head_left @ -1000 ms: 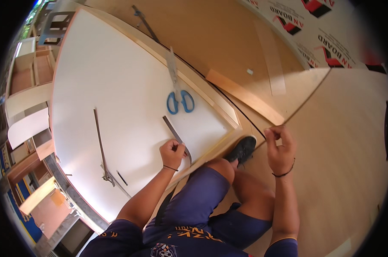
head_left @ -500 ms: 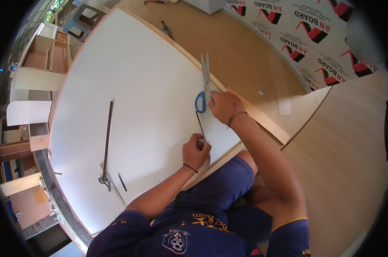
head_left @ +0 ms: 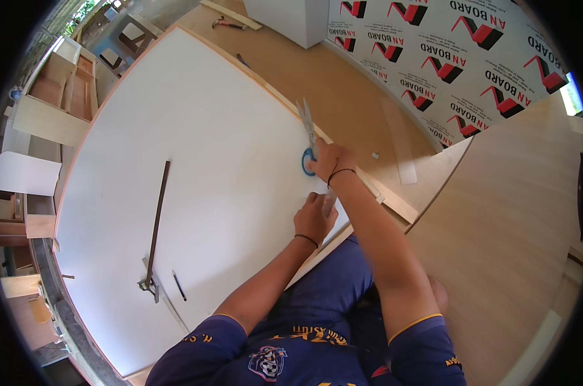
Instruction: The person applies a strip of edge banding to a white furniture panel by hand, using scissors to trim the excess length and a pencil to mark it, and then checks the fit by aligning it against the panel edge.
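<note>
My right hand (head_left: 331, 159) is closed round the blue handles of a pair of scissors (head_left: 308, 122), its blades slightly apart and pointing away from me over the board's right edge. Just nearer to me, my left hand (head_left: 314, 216) is closed, its fingertips smeared by motion; whatever they pinch cannot be made out. Both hands are over the right side of a large white board (head_left: 195, 122). Farther left on it lie a long dark strip (head_left: 157, 222), a combination square (head_left: 151, 287) and a dark pencil (head_left: 179, 286).
Wooden strips (head_left: 394, 202) lie along the board's right edge. Beyond are a hammer (head_left: 230, 25), a clear strip (head_left: 399, 145) and a white box (head_left: 288, 19) on a brown surface. A printed panel (head_left: 426, 58) stands behind. Wooden drawer units (head_left: 60, 83) line the left.
My left hand has moved right and away from me, closer to the scissors. The thin dark strip between my hands no longer shows. The whole view has shifted a little.
</note>
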Tool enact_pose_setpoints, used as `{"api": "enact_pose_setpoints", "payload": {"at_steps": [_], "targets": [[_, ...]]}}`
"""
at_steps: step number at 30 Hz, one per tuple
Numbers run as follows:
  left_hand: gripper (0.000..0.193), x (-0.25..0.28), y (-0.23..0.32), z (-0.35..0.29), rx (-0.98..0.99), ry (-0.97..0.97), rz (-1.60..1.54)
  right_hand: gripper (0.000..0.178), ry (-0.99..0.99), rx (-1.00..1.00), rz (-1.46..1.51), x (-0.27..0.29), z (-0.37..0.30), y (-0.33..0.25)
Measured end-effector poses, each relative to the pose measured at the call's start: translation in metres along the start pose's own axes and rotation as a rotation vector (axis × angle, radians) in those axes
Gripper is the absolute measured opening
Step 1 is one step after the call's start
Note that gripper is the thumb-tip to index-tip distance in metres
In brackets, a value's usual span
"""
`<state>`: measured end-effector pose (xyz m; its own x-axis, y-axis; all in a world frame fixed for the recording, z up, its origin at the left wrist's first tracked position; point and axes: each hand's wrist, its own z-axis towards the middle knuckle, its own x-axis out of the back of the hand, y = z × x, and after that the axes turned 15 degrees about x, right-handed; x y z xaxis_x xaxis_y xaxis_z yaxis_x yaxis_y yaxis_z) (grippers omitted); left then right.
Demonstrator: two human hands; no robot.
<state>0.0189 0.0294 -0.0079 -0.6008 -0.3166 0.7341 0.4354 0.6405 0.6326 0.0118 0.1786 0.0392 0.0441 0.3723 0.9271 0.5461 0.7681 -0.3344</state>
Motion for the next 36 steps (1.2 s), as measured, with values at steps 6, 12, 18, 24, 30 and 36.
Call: {"api": "enact_pose_setpoints", "payload": {"at_steps": [6,12,18,24,30,36], "targets": [[0.023,-0.016,0.032,-0.001,-0.152,0.032,-0.037,0.047,0.096,-0.119,0.160,0.010,0.000,0.011],[0.009,-0.038,0.027,-0.003,-0.194,-0.067,-0.071,0.045,0.074,-0.094,1.064,0.094,-0.087,0.056],[0.013,-0.046,0.039,-0.004,-0.268,-0.083,-0.171,0.065,0.497,-0.113,1.491,0.126,-0.239,0.086],[0.016,-0.040,0.048,0.002,-0.168,-0.222,-0.108,0.080,0.734,-0.149,1.539,0.105,-0.312,0.080],[0.017,-0.044,0.046,0.002,-0.144,-0.221,-0.127,0.080,0.845,-0.230,1.611,0.079,-0.317,0.076],[0.015,-0.043,0.049,0.001,-0.116,-0.238,-0.112,0.081,0.882,-0.212,1.577,0.079,-0.322,0.072]]}}
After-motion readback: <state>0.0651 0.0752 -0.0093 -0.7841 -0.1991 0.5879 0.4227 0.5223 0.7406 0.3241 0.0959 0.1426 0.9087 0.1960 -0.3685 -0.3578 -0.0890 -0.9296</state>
